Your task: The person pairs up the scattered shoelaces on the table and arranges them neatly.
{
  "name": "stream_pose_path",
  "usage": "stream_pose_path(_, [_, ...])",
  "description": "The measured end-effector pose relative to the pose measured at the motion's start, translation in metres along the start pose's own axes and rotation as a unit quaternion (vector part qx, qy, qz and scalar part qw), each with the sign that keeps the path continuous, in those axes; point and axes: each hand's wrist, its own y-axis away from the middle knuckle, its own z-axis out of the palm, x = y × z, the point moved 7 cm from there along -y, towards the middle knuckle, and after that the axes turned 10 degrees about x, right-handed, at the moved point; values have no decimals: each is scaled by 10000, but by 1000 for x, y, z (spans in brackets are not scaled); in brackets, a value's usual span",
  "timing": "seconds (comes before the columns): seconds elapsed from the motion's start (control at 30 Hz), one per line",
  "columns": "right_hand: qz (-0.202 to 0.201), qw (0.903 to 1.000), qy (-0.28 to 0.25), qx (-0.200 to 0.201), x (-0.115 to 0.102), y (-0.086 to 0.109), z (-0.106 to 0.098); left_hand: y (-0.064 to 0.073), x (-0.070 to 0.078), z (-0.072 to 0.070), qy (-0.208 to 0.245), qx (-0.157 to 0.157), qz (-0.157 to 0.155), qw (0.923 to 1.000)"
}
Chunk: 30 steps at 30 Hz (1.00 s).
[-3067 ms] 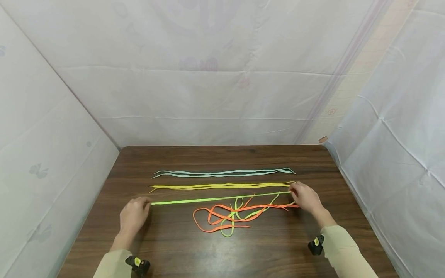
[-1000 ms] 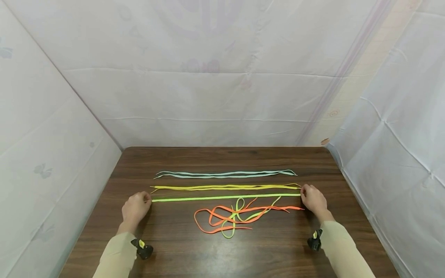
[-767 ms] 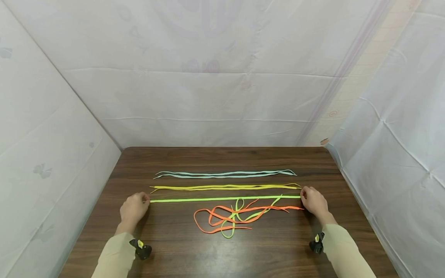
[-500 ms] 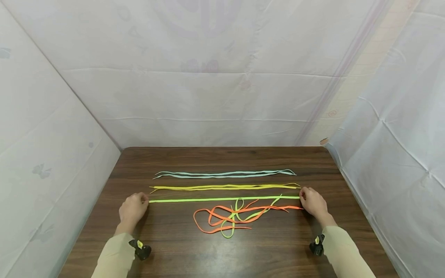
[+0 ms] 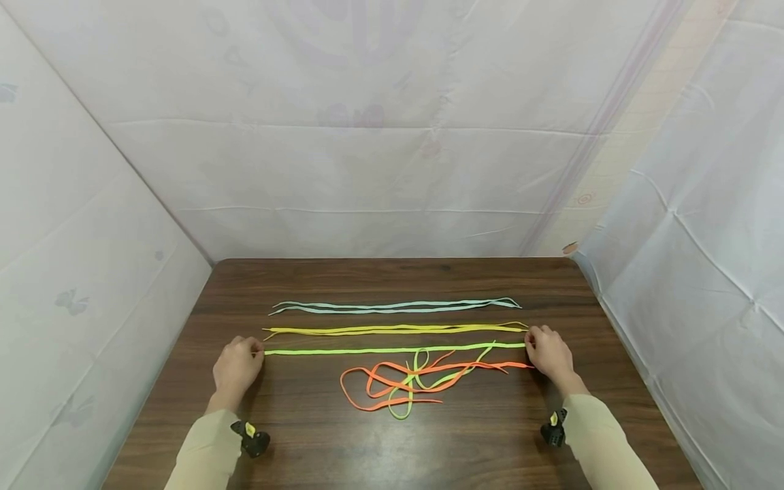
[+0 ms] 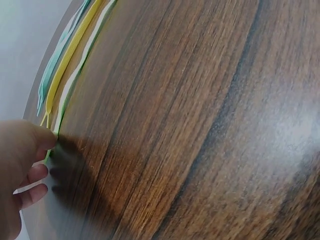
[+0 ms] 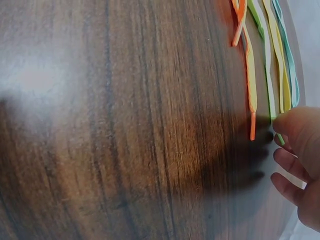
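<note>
A lime-green shoelace [image 5: 343,352] stretches almost straight across the table between my two hands. Its left end is pinched between thumb and fingers of my left hand [image 5: 237,367]. At the other end my right hand [image 5: 550,354] pinches it, with a green tip poking out below the thumb in the right wrist view. Just beyond lies a pair of yellow shoelaces [image 5: 367,331], laid side by side. Nearer to me are loosely tangled orange shoelaces [image 5: 429,401] and another lime-green shoelace [image 5: 410,406]. An orange tip [image 7: 252,125] lies close to my right hand.
Farthest back on the dark wood table [image 5: 392,463] lie light blue shoelaces [image 5: 380,312], side by side. Pale sheeting [image 5: 392,170] hangs behind the table and on both sides.
Since about three seconds ago my right hand has moved right, drawing the lime-green shoelace out longer and straighter. During the last second both hands have barely shifted.
</note>
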Motion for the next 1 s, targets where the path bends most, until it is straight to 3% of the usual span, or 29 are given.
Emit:
stream_pose_path(0.37, [-236, 9996, 56, 174, -7, 0, -5, 3, 0, -8, 93, 118, 163, 9998])
stream_pose_path(0.57, [-776, 9958, -87, 470, -23, 4, -9, 8, 5, -11, 123, 218, 420, 9988])
stream_pose_path(1.0, [-1931, 9793, -447, 399, -65, 14, 3, 19, 43, -13, 208, 501, 1124, 9922])
